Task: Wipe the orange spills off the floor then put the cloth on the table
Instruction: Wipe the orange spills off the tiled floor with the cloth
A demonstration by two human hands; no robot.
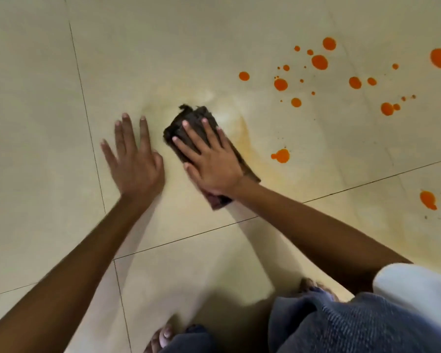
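— Where's the cloth [192, 113] sitting?
— Folded on the glossy cream floor [214, 34], under the right hand [211, 161]; it's pressing flat, fingers straight, gripping nothing. The left hand [134, 161] is resting spread beside it.
— Handling?
— It's looking soft, limp, frayed; I'm guessing a free edge pinches easily. Round orange spills [319, 62] are waiting rightward.
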